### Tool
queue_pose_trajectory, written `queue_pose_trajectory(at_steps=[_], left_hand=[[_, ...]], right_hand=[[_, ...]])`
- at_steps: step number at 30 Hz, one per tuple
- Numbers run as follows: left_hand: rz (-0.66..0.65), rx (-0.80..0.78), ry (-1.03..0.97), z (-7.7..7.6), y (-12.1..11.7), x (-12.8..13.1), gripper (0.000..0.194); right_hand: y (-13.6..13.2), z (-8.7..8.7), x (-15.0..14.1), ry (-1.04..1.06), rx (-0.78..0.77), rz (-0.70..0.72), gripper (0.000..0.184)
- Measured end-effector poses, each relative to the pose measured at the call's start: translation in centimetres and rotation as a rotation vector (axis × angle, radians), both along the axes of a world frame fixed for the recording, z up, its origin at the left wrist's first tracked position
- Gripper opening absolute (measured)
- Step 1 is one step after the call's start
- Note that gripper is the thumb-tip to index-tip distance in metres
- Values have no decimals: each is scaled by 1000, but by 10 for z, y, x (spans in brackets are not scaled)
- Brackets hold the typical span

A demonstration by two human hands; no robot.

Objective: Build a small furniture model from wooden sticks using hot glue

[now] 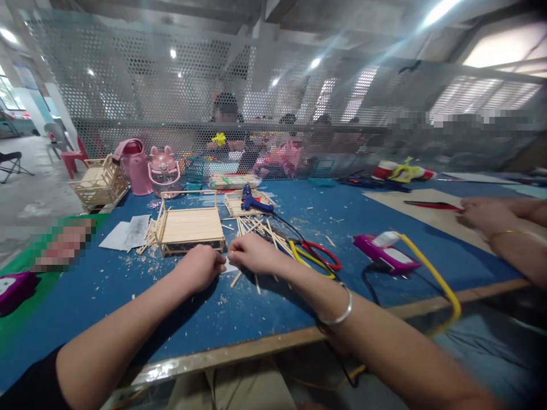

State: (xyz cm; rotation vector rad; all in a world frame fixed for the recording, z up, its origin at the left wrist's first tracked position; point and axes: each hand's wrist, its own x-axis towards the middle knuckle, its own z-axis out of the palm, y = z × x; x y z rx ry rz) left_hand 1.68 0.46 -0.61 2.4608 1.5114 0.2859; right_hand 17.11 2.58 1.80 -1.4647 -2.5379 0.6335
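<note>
My left hand and my right hand rest close together on the blue table, both with fingers curled in. Between them they pinch a small pale piece, too small to name. Just behind my left hand stands a flat box of wooden sticks. Loose wooden sticks lie scattered behind my right hand. A silver bangle sits on my right wrist.
A blue glue gun lies behind the sticks. Red and yellow-handled tools and a purple device with a yellow cord lie to the right. Another person's hands rest at far right. A stick basket, pink jug and pink container stand back left.
</note>
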Motion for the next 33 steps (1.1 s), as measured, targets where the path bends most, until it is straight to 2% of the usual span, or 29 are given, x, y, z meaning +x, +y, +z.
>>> queue_pose_trajectory(at_steps=[3, 5, 7, 9, 14, 19, 24, 33], left_hand=[[14, 39, -22, -1, -3, -1, 20], [40, 61, -70, -1, -4, -2, 18], [61, 64, -175, 0, -5, -3, 19], [79, 0, -358, 2, -5, -3, 22], [136, -344, -839, -1, -5, -3, 34], [66, -622, -1185, -4, -4, -2, 35], [26, -678, -1289, -4, -3, -1, 33], [35, -750, -1388, 2, -7, 0, 27]], right_hand=[[20, -3, 10, 428, -356, 42, 15], [28, -9, 14, 622, -486, 54, 18], [31, -15, 16, 728, -538, 72, 20], [30, -18, 16, 787, -527, 88, 22], [20, -11, 13, 824, -441, 136, 21], [13, -9, 11, 943, -476, 107, 26], [11, -11, 9, 1046, -506, 67, 32], [8, -9, 9, 1068, -413, 45, 25]])
